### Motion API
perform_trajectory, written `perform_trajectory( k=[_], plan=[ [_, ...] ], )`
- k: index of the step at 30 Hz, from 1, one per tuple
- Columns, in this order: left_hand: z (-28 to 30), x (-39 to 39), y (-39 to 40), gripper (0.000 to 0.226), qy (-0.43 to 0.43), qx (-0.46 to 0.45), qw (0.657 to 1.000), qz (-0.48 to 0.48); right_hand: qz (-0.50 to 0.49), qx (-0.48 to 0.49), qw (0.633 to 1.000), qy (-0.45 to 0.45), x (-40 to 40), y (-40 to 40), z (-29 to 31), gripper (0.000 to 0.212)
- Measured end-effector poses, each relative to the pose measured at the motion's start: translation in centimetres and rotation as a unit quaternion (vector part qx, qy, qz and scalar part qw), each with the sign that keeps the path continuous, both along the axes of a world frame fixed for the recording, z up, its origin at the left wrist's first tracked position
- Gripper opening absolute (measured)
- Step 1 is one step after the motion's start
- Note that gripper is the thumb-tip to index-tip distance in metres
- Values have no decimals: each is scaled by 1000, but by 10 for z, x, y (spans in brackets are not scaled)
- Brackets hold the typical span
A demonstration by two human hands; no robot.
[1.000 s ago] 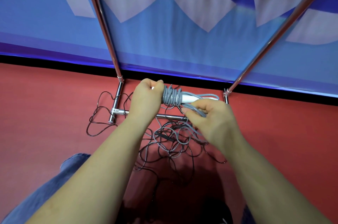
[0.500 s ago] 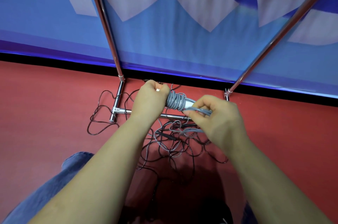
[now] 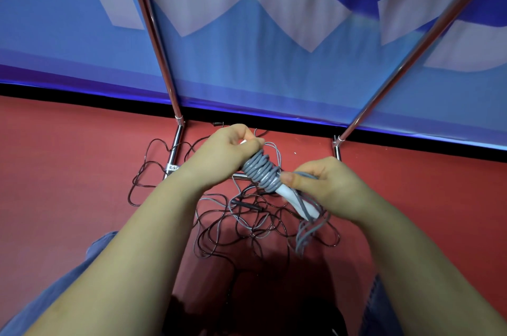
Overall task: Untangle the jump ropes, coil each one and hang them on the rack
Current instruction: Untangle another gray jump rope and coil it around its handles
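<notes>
rack [image 3: 153, 34] top cut off, handle [image 3: 295, 198] partly hidden

So the floor is a matte red mat or carpet surface [image 3: 68, 171], running up to a black strip along the blue banner wall. Sitting right on it is the chrome tube base of a metal rack [image 3: 175, 149], feet flat down. Sprawled over that base and the floor is a messy tangle of thin dark and grey cords [image 3: 247, 223], loops everywhere.

A single wide-angle head view looks forward and steeply down, close over both forearms, onto the red floor [image 3: 68, 171], reaching as far as the blue banner [image 3: 247, 67] behind.
</notes>
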State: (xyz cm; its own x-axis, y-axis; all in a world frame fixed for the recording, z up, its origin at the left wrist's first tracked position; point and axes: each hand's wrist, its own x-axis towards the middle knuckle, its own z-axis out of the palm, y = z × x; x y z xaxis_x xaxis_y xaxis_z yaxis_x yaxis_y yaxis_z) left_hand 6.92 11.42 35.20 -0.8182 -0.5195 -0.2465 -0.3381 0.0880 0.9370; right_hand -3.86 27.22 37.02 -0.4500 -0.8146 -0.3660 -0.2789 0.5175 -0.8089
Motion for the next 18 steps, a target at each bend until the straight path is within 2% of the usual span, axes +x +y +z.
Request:
perform_trajectory(
  k=[3, 7, 10, 14, 16, 18],
  plan=[
    [5, 0, 2, 32, 20, 25, 999, 1, -19, -29, 996, -80, -2, 2, 4, 45],
    [10, -3, 5, 31, 35, 103, 994, 16, -35, -36, 984, -174, -4, 3, 3, 64],
    [11, -5, 11, 32, 64, 200, 977, 25, -77, -34, 970, -228, -2, 1, 8, 46],
    [13, -9, 16, 34, 91, 269, 957, 53, -135, -81, 893, -422, 6, -5, 10, 46],
    [13, -11, 18, 35, 95, 277, 952, 85, -158, -106, 873, -449, 13, -12, 5, 52],
    [11, -12, 19, 35, 90, 269, 951, 123, -213, -132, 866, -432, 19, -18, -2, 55]
  ],
)
